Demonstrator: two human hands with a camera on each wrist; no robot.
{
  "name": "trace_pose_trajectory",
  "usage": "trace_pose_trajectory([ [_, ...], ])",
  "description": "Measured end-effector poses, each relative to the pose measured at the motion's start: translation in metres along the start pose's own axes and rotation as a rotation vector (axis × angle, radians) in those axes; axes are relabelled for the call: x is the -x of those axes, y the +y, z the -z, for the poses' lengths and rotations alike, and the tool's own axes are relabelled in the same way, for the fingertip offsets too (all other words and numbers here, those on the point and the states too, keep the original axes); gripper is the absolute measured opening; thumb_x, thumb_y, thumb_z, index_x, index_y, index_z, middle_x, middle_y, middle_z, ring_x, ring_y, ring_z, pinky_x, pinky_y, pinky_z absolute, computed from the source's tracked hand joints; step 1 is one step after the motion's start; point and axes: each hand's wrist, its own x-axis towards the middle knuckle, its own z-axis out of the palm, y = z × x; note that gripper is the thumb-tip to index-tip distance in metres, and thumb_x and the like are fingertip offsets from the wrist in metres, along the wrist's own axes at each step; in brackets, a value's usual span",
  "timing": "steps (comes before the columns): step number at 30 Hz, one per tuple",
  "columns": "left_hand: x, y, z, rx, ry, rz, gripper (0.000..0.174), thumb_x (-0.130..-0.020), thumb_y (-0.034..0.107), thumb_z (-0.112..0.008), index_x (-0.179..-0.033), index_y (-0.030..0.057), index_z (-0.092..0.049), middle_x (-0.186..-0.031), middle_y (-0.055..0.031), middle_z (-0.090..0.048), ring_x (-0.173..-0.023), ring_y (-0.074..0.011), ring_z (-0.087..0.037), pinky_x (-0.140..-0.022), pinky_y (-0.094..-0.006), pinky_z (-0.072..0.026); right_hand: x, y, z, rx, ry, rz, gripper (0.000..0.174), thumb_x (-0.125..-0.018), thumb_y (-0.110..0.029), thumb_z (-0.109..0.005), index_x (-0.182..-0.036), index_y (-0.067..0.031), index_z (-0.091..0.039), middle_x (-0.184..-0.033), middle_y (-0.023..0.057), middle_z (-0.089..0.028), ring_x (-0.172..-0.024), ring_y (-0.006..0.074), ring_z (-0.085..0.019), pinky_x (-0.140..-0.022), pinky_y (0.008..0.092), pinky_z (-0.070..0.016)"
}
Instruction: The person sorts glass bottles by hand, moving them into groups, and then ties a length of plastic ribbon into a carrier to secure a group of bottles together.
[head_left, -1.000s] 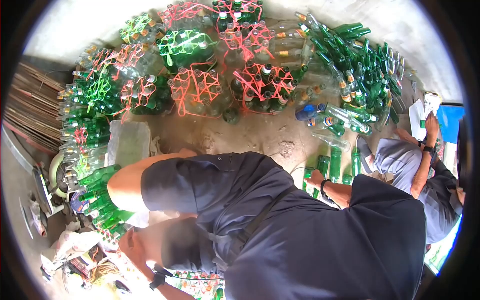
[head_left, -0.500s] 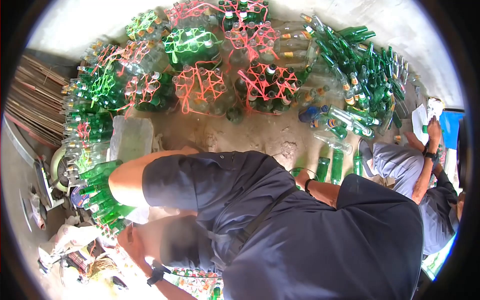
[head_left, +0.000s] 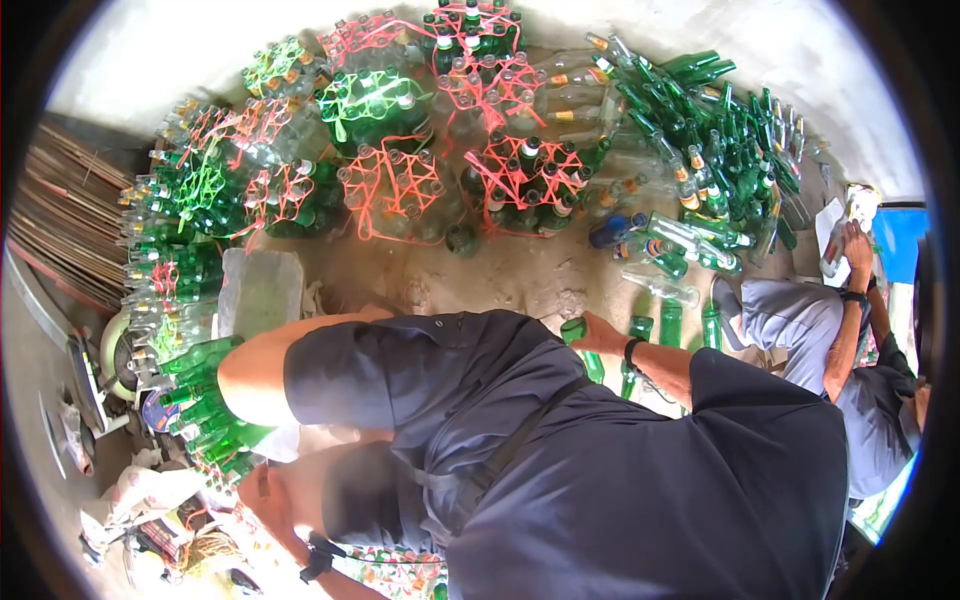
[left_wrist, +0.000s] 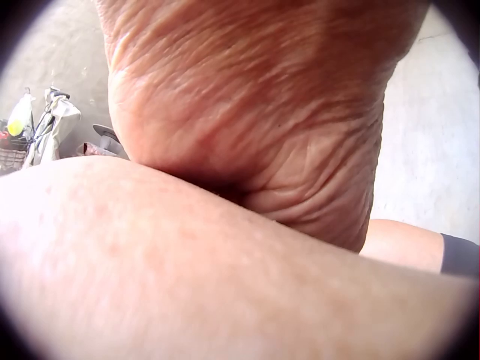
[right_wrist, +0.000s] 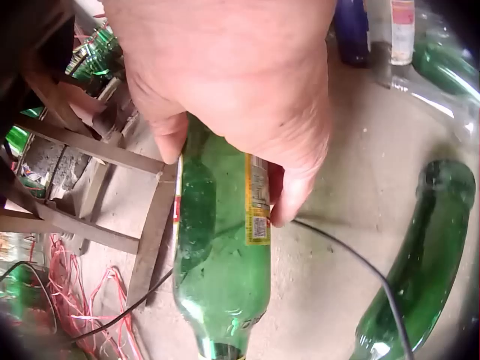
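Note:
My right hand [head_left: 603,337] grips a green glass bottle [right_wrist: 221,262] near its base, thumb on one side and fingers on the other. In the right wrist view the bottle's neck points away from the hand, and a yellow-edged paper label [right_wrist: 258,199] shows beside the fingers. Another green bottle [right_wrist: 416,262] lies to the right of that hand. My left hand [head_left: 268,500] rests on my bare leg, its palm [left_wrist: 247,127] pressed against the skin [left_wrist: 150,247] in the left wrist view. The left fingertips are hidden there.
Bottle bundles tied with pink string [head_left: 393,185] and green string [head_left: 372,97] stand along the wall. A heap of loose green bottles [head_left: 715,140] lies at the right. Another person [head_left: 800,320] sits beside me. A black cable [right_wrist: 352,259] crosses below my right hand, near wooden legs [right_wrist: 97,150].
My right hand has come up from among the bottles at my right side, and a green bottle now shows in its grip. My left hand stays on the leg.

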Motion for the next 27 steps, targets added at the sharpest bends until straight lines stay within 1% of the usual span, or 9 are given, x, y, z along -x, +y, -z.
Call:
trace_pose_trajectory([
  [5,0.001,0.016,0.005,-0.017,-0.012,0.026,0.025,-0.090,0.018,-0.069,-0.109,0.0006,-0.071,-0.108,-0.0149,-0.063,-0.100,-0.0281,-0.061,-0.090,-0.0374,-0.0490,-0.017,-0.036,0.040,-0.131,-0.060,0.092,0.065,-0.068,-0.033,-0.083,-0.114,0.0056,-0.058,-0.101,0.0176,-0.067,-0.093,0.0265,-0.064,-0.083,0.0376,-0.0511],
  [9,0.000,0.016,0.004,-0.009,-0.016,0.037,0.024,-0.086,0.013,-0.068,-0.106,-0.0015,-0.070,-0.106,-0.0168,-0.065,-0.098,-0.0297,-0.060,-0.090,-0.0404,-0.0477,-0.035,-0.052,0.066,-0.233,-0.180,0.058,0.045,-0.078,-0.028,-0.077,-0.110,0.0007,-0.062,-0.096,0.0126,-0.067,-0.084,0.0194,-0.063,-0.077,0.0341,-0.0517],
  [12,0.004,0.015,0.005,-0.001,-0.007,0.031,0.025,-0.086,0.013,-0.068,-0.106,-0.0017,-0.070,-0.105,-0.0164,-0.065,-0.097,-0.0299,-0.060,-0.088,-0.0408,-0.0481,-0.042,-0.056,0.073,-0.614,-0.296,-0.038,0.033,-0.089,-0.034,-0.070,-0.104,-0.0048,-0.063,-0.090,0.0071,-0.066,-0.070,0.0123,-0.062,-0.064,0.0279,-0.0516],
  [13,0.003,0.011,0.004,0.009,-0.012,0.026,0.025,-0.085,0.013,-0.068,-0.105,-0.0018,-0.070,-0.104,-0.0162,-0.065,-0.096,-0.0297,-0.060,-0.088,-0.0407,-0.0479,-0.039,-0.060,0.075,-0.614,-0.301,-0.040,0.033,-0.089,-0.034,-0.070,-0.104,-0.0048,-0.063,-0.090,0.0071,-0.066,-0.070,0.0123,-0.062,-0.064,0.0279,-0.0516],
  [15,0.002,0.003,0.002,0.017,-0.015,0.024,0.024,-0.085,0.013,-0.068,-0.104,-0.0020,-0.069,-0.103,-0.0160,-0.065,-0.096,-0.0295,-0.060,-0.087,-0.0407,-0.0477,-0.036,-0.067,0.077,-0.968,-0.305,-0.307,0.038,-0.091,-0.042,-0.069,-0.102,-0.0065,-0.063,-0.088,0.0063,-0.066,-0.067,0.0141,-0.064,-0.059,0.0294,-0.0538],
  [17,0.002,-0.005,0.001,0.034,-0.003,-0.034,0.025,-0.085,0.014,-0.069,-0.104,-0.0023,-0.069,-0.103,-0.0160,-0.064,-0.095,-0.0294,-0.059,-0.087,-0.0405,-0.0475,-0.036,-0.063,0.081,-0.979,-0.357,-0.298,0.041,-0.092,-0.047,-0.067,-0.104,-0.0074,-0.064,-0.089,0.0068,-0.068,-0.069,0.0156,-0.067,-0.058,0.0322,-0.0565],
  [23,0.010,0.049,0.010,0.144,-0.006,0.103,0.026,-0.087,0.014,-0.069,-0.108,-0.0017,-0.066,-0.107,-0.0144,-0.060,-0.096,-0.0267,-0.059,-0.087,-0.0389,-0.0476,-0.041,-0.046,0.073,-1.236,-0.393,-0.418,0.038,-0.096,-0.040,-0.065,-0.108,-0.0037,-0.061,-0.094,0.0128,-0.069,-0.078,0.0240,-0.069,-0.070,0.0381,-0.0592],
  [25,0.009,0.051,0.013,0.130,-0.022,0.099,0.026,-0.088,0.014,-0.069,-0.109,-0.0016,-0.066,-0.108,-0.0140,-0.059,-0.097,-0.0261,-0.059,-0.087,-0.0387,-0.0476,-0.040,-0.040,0.077,-1.390,-0.479,-0.448,0.039,-0.091,-0.038,-0.071,-0.105,-0.0012,-0.065,-0.095,0.0156,-0.071,-0.085,0.0276,-0.071,-0.079,0.0434,-0.0603],
  [27,0.009,0.050,0.012,0.118,-0.038,0.094,0.027,-0.088,0.013,-0.069,-0.110,-0.0016,-0.065,-0.109,-0.0137,-0.059,-0.098,-0.0255,-0.058,-0.088,-0.0385,-0.0476,-0.048,-0.027,0.079,-1.339,-0.355,-0.489,0.040,-0.091,-0.038,-0.071,-0.105,-0.0002,-0.065,-0.096,0.0176,-0.071,-0.086,0.0307,-0.071,-0.080,0.0462,-0.0599],
])
